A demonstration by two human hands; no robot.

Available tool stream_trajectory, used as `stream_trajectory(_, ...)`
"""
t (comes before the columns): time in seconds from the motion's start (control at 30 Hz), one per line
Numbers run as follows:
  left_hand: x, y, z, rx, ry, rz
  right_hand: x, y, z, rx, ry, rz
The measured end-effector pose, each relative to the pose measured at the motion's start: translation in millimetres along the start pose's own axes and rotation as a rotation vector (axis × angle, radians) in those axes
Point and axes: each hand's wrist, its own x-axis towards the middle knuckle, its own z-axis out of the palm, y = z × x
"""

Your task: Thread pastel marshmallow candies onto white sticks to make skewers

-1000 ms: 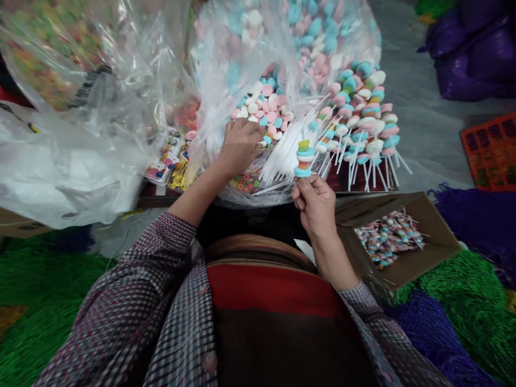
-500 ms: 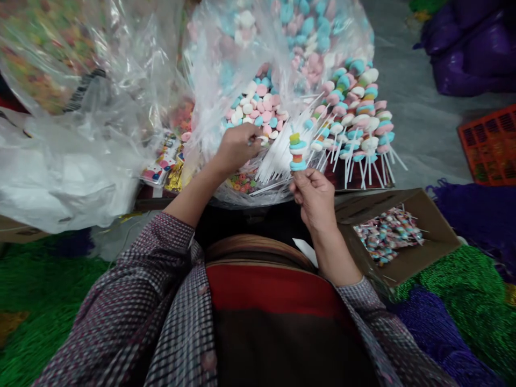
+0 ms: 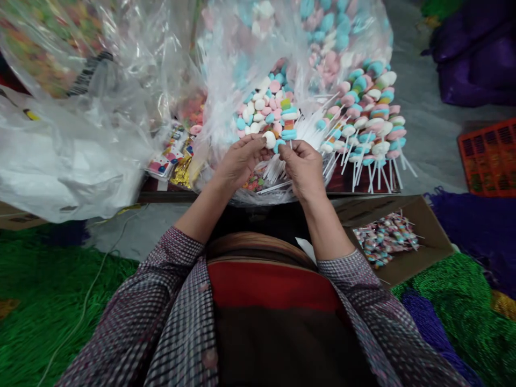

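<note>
My right hand (image 3: 303, 167) pinches the candy skewer (image 3: 288, 118), held upright with blue, white, orange and yellow-green pieces stacked on its stick. Close by on the left, my left hand (image 3: 244, 164) has its fingers closed on a white marshmallow (image 3: 270, 140). A blue marshmallow (image 3: 278, 145) sits between both sets of fingertips; which hand grips it I cannot tell. Just behind lie loose pink, white and blue marshmallows (image 3: 264, 105) in an opened plastic bag (image 3: 220, 115). White sticks (image 3: 308, 126) fan out beside my right hand, partly hidden by it.
Finished candy skewers (image 3: 373, 115) are piled at the table's right end. Below them stands a cardboard box (image 3: 433, 236) holding wrapped skewers. Bags of ring-shaped candy (image 3: 48, 43) and white plastic (image 3: 68, 161) fill the left. An orange crate (image 3: 487, 156) stands at far right.
My left hand has come back from the loose marshmallows, bringing a white one toward my right hand. The skewer has shifted slightly left and up, and the hands now almost meet.
</note>
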Motion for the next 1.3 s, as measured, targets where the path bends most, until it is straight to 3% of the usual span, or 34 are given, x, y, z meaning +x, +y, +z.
stream_trajectory(0.13, -13, 5, 7.3, 0.071, -0.061, 0.091, -5, -4, 0, 0.008, 0.049, -0.045)
stream_trajectory(0.33, -18, 10, 15.6, 0.182, -0.038, 0.167, -17, -9, 2, 0.04, -0.046, 0.056)
stream_trajectory(0.5, -22, 5, 15.6, 0.115, -0.019, 0.136, -22, -12, 2, 0.128, -0.02, 0.111)
stream_trajectory(0.7, -25, 0, 14.1, -0.022, -0.169, 0.022, -25, -12, -1, 0.138, -0.009, 0.175)
stream_trajectory(0.9, -25, 2, 14.4, -0.031, -0.018, 0.014, -37, -15, -9, 0.135, -0.065, 0.127)
stream_trajectory(1.0, -23, 3, 9.8, -0.059, 0.052, 0.006, -56, -22, -22, 0.013, -0.128, 0.094)
stream_trajectory(1.13, -18, -1, 3.7, -0.054, 0.041, 0.035, -84, -29, -37, -0.206, -0.25, 0.081)
stream_trajectory(1.3, -12, -11, 3.0, -0.044, 0.032, 0.062, -92, -24, -40, -0.313, -0.215, -0.011)
